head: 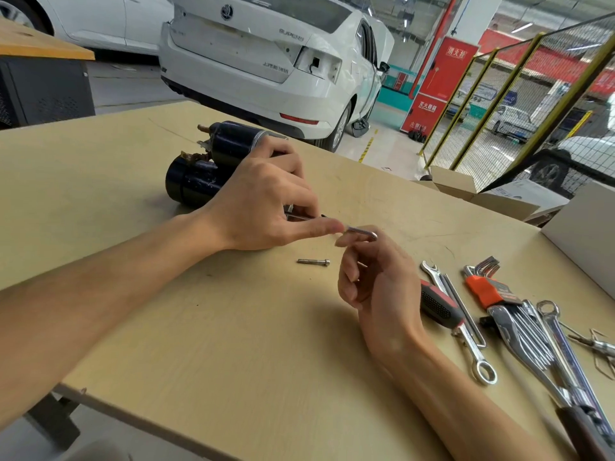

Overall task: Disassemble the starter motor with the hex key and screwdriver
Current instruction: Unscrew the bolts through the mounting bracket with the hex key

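While the starter motor (206,168) lies behind, both hands pinch the hex key (361,231).

Pretty bright, even indoor light overall, looks like it's coming from overhead strips up at the far right. Shadows are soft: a faint smudge on the table (166,327) under the right hand (382,287) and a darker patch below the left hand (263,201). Strong glare on the chrome wrenches (539,347) at the near right. Wide-angle lens bends everything at the edges, with the table rim and the yellow fence (499,104) bowing. Corners go soft, especially near right, and the far background is slightly mushy.
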`<action>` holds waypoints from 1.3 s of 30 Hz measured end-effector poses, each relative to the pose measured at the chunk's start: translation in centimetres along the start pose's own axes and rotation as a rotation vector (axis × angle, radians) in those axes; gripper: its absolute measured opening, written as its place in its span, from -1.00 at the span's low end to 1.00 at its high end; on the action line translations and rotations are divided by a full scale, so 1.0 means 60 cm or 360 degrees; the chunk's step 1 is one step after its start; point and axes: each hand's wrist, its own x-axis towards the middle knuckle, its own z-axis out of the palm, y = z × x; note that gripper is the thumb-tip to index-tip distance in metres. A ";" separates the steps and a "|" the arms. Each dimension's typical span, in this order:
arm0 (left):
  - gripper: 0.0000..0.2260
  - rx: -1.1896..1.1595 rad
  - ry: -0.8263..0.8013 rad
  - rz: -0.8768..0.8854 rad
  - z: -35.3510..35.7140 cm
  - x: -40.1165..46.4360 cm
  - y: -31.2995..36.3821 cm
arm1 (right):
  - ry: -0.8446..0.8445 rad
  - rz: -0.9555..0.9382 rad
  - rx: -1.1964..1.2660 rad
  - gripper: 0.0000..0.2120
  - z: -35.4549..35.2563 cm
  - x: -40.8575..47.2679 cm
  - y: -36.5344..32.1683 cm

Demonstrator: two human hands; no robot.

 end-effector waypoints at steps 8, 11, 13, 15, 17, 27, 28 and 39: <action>-0.63 0.0046 -0.0012 -0.0014 -0.002 0.001 0.005 | 0.0083 0.0153 -0.0002 -0.53 0.000 0.004 -0.005; -0.61 0.0061 0.0004 0.0005 -0.003 0.002 0.004 | 0.0001 0.0146 0.0134 -0.48 0.003 0.004 -0.008; -0.61 0.0066 0.0008 0.0004 -0.003 0.002 0.004 | -0.0038 0.0073 0.0113 -0.58 0.003 0.003 -0.007; -0.62 0.0062 0.0012 -0.0005 -0.002 0.001 0.003 | -0.0061 -0.0050 0.0032 -0.73 0.003 0.001 -0.005; -0.63 0.0037 0.0005 -0.0010 -0.002 0.000 0.001 | -0.0033 -0.0141 -0.0072 -0.78 0.002 -0.002 -0.003; -0.65 0.0002 0.0011 0.0028 0.000 0.000 -0.003 | 0.0129 -0.0059 -0.0177 -0.72 0.007 -0.003 -0.002; -0.65 0.0004 0.0013 0.0030 0.000 0.000 -0.003 | 0.0132 -0.0013 -0.0168 -0.73 0.006 -0.002 -0.002; -0.64 0.0062 -0.0027 0.0030 -0.003 0.001 0.000 | -0.0065 0.0017 0.0080 -0.55 0.003 0.001 -0.006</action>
